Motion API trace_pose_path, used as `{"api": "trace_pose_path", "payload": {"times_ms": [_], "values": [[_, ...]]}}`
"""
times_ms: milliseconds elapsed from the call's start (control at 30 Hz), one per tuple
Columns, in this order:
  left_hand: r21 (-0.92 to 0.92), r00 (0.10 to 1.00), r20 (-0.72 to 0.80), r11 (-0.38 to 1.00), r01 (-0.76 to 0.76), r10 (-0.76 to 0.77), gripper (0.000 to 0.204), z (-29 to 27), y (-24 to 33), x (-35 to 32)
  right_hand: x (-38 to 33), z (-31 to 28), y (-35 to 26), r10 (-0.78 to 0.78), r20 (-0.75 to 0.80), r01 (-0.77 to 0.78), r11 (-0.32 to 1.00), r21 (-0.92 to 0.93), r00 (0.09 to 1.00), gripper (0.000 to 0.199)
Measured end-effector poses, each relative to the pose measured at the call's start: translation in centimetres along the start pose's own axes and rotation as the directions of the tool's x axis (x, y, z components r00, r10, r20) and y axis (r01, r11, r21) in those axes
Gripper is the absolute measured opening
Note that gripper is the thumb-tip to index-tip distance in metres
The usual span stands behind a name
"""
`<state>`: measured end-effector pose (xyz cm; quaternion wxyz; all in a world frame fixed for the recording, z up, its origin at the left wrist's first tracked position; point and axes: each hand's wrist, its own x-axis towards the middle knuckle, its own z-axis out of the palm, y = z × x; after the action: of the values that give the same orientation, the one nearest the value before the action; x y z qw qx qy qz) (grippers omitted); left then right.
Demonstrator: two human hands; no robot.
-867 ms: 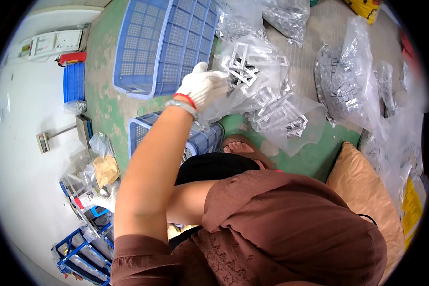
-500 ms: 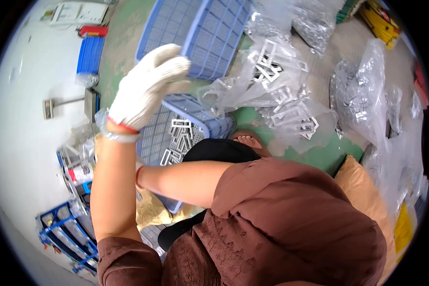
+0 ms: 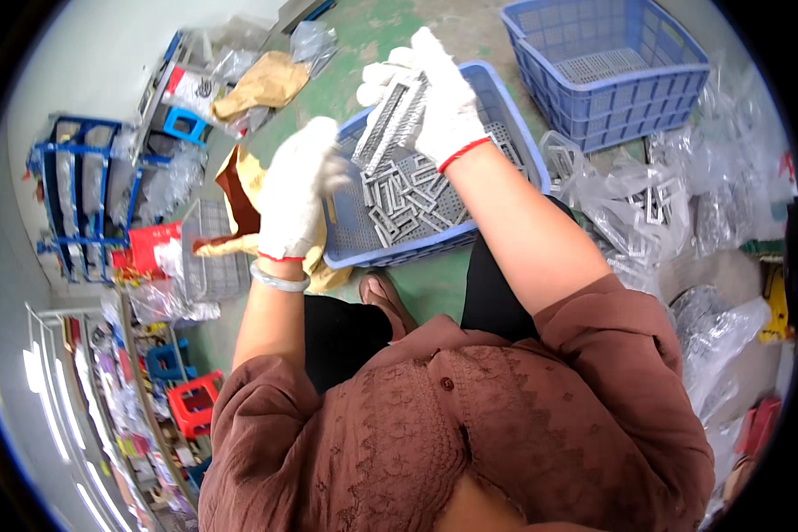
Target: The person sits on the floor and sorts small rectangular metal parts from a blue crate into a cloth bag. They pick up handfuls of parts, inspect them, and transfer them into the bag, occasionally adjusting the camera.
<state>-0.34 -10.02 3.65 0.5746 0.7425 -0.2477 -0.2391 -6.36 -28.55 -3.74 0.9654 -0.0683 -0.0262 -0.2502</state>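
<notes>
My right hand [image 3: 448, 106], in a white knit glove with a red cuff, is closed around a bundle of silvery rectangular metal frames [image 3: 392, 120]. It holds them tilted above a blue plastic basket [image 3: 532, 160]. Inside that basket lie several loose metal frames [image 3: 408, 199] of the same kind. To the left, my left hand [image 3: 294, 182], gloved alike, hovers over the basket's left edge. Its fingers are blurred by motion and partly hidden, and nothing shows in them.
A second blue basket [image 3: 625, 89] stands at the far right, beside clear plastic bags [image 3: 629, 199] with metal frames. An opened brown paper sack [image 3: 244, 208] and a grey crate [image 3: 213, 253] sit at left. Farther left are a blue rack [image 3: 80, 199] and a red stool [image 3: 195, 403].
My view has swung left, so the baskets appear farther right. My right hand, hidden before, now shows above the basket with metal frames in it. My left hand is lower in view.
</notes>
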Motion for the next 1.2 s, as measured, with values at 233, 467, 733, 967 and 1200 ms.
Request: {"api": "trace_pose_path", "payload": {"times_ms": [233,467,733,967,1200], "values": [[-0.279,0.874,0.438,0.893,0.354,-0.210,0.039,-0.7,-5.0,-2.7,-0.7,-0.1,3.4,0.209,0.273,-0.218,0.976,0.006,0.939,0.042],[-0.754,0.866,0.435,0.426,0.500,-0.247,0.033,-4.3,-7.4,-3.6,-2.9,1.2,5.8,0.244,0.067,-0.234,0.963,-0.132,0.967,0.044],[-0.743,0.799,0.584,0.301,0.597,-0.144,0.040,-8.3,-10.0,-3.3,-3.2,-0.2,7.8,0.351,0.043,-0.329,0.907,-0.263,0.935,0.064],[-0.577,0.930,0.368,0.788,0.214,0.017,0.036,-8.3,-10.0,-3.7,-2.8,-0.4,8.5,0.279,-0.110,-0.300,0.877,-0.375,0.954,0.067],[-0.429,0.993,0.118,0.900,0.077,-0.029,0.034,-7.4,-9.6,-4.6,-2.5,-0.5,8.2,0.315,-0.097,-0.328,0.865,-0.381,0.944,0.055]]}}
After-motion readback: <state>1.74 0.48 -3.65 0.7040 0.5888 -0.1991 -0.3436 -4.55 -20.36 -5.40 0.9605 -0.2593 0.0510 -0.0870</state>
